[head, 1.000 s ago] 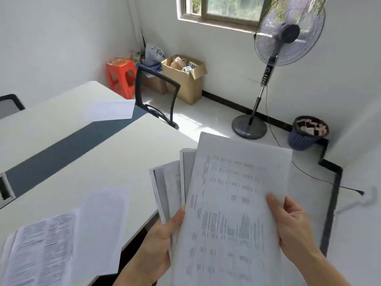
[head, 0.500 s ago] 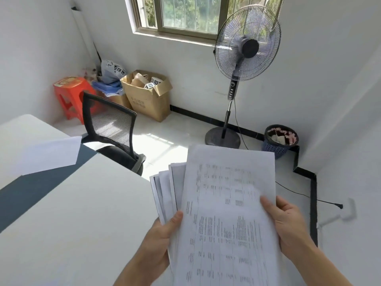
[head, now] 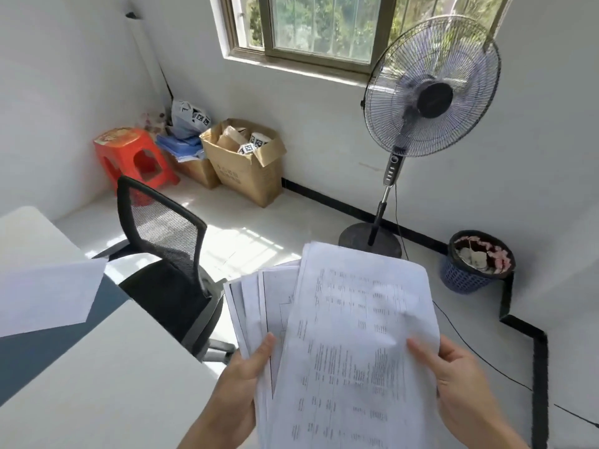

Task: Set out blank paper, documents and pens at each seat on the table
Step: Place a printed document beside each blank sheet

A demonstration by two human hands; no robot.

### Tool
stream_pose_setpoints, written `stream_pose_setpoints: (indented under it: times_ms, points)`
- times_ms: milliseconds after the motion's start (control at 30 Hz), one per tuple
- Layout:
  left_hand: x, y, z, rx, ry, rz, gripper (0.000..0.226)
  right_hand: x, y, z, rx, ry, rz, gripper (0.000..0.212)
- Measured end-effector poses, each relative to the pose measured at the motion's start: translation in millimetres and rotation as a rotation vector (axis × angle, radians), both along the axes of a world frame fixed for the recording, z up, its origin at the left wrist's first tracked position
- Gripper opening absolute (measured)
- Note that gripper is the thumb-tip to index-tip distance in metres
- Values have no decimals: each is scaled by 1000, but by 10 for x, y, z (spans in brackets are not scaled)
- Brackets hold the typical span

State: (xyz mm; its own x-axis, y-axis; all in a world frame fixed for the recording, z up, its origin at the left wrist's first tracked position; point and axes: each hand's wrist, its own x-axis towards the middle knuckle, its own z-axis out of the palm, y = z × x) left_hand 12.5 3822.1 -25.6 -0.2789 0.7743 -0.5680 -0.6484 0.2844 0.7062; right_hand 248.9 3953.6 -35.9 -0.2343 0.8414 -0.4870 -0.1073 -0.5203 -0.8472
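Note:
I hold a fanned stack of printed documents point(head: 350, 335) in front of me, past the table's right end. My left hand point(head: 241, 380) grips the stack's lower left, thumb on top. My right hand point(head: 453, 380) pinches the top sheet's right edge. A blank white sheet point(head: 45, 293) lies on the white table point(head: 107, 384) at the end seat, overhanging the dark centre strip. A black mesh chair point(head: 165, 254) stands at that table end. No pens are in view.
A standing fan point(head: 428, 92) is by the window, its cable running across the floor to the right. A blue waste basket point(head: 470, 277) sits near the wall. Cardboard boxes point(head: 246, 170) and a red stool point(head: 129, 157) fill the far corner.
The view has swung right and up along the table; the papers at the near seat have left the view, and the chair and fan appear closer. Both hands keep the same hold on the stack.

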Motion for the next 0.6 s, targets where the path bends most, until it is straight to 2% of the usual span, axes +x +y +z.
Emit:
stream_pose_setpoints:
  times_ms: [167,300,400,533,600]
  points:
    - [-222,821,-8,-9,-18,161,45,-471,1215,40,-43,17,168,21]
    - [-384,1310,36,-6,19,310,41,-932,2018,161,-83,21,404,23]
    - [-467,1526,70,-27,5,463,38,-1338,2382,209,35,-20,508,28]
    - [-689,1679,86,-28,12,642,32,-1965,2665,197,139,-16,576,61]
    - [-870,1740,68,-26,18,700,31,-2308,2806,154,117,5,599,39]
